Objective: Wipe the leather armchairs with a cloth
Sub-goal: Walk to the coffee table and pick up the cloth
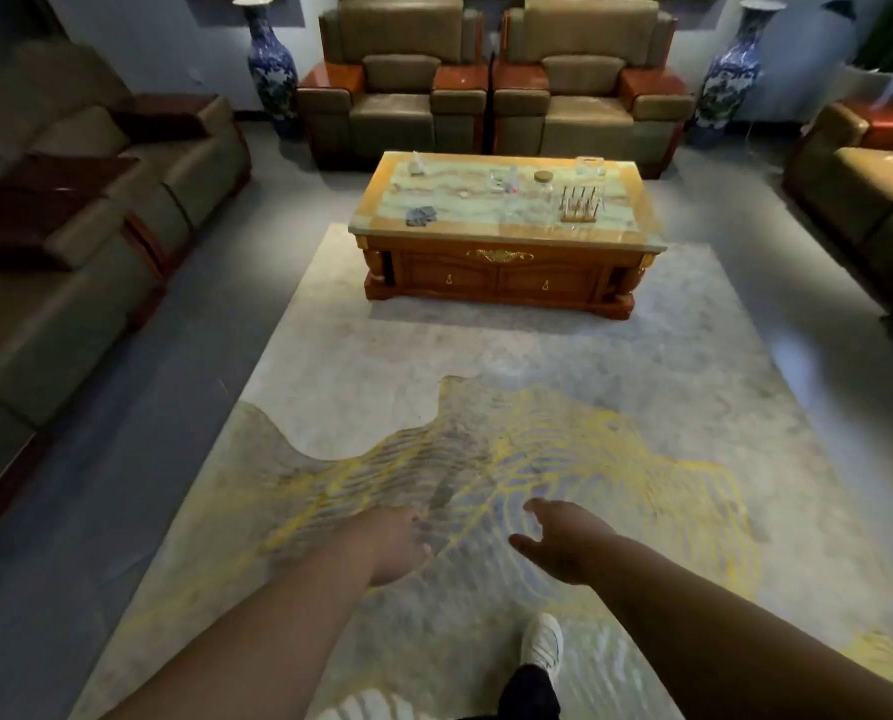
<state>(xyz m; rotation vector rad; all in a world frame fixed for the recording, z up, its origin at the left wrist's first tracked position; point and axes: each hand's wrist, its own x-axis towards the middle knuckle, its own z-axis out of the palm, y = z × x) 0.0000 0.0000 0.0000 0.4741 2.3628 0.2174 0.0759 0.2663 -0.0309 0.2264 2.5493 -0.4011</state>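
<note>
Leather armchairs: two olive-brown ones stand side by side against the far wall, the left armchair and the right armchair, each with glossy red-brown wooden arm tops; more seating of the same kind lines the left edge and the right edge of the room.
Cloth: a small crumpled grey cloth lies on the near-left part of the coffee table top, well apart from both hands.
Left hand: the left hand reaches forward over the rug with nothing in it; its fingers point away and blur, so how far they curl I cannot tell.
Right hand: the right hand is stretched out beside it, fingers loosely spread and relaxed, holding nothing.
Coffee table: a wooden coffee table with a pale green stone top stands between the hands and the far armchairs; glass jars and a small wooden rack sit on its right half.
Rug: a grey rug with yellow lines lies under the table and the hands.
Vases: blue-and-white vases stand far left and far right.
Foot: a white shoe is on the near rug.
</note>
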